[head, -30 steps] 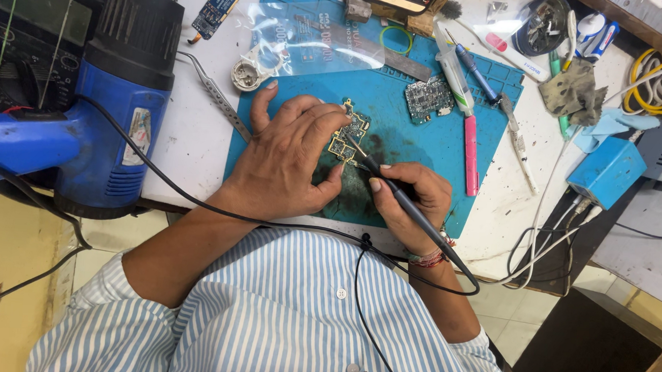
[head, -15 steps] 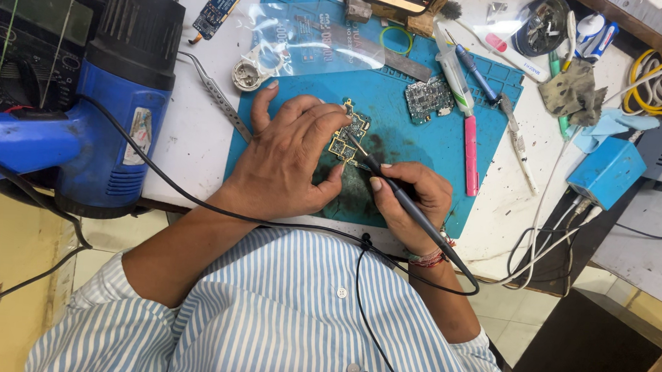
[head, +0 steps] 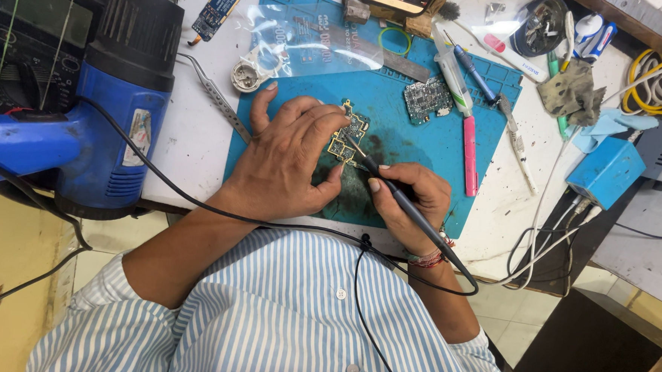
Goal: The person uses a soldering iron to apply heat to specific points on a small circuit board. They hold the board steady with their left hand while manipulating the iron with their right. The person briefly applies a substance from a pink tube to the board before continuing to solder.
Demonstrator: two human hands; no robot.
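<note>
Mostly hidden board (head: pixel 346 140) on the mat (head: pixel 412 149).
Left hand (head: pixel 287 161), spread flat, covers it; right hand (head: pixel 409 201) pinches the iron (head: pixel 412 217), tip touching it.

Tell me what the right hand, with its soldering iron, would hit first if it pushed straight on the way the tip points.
The right hand aims the soldering iron up-left; its tip already seems to meet the small circuit board under the left hand, though contact is hard to judge.

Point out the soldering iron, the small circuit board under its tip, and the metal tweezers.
soldering iron (head: pixel 412 213), head view, on its dark handle.
small circuit board (head: pixel 346 140), head view, on its bare middle.
metal tweezers (head: pixel 216 98), head view, midway along the arms.
</note>
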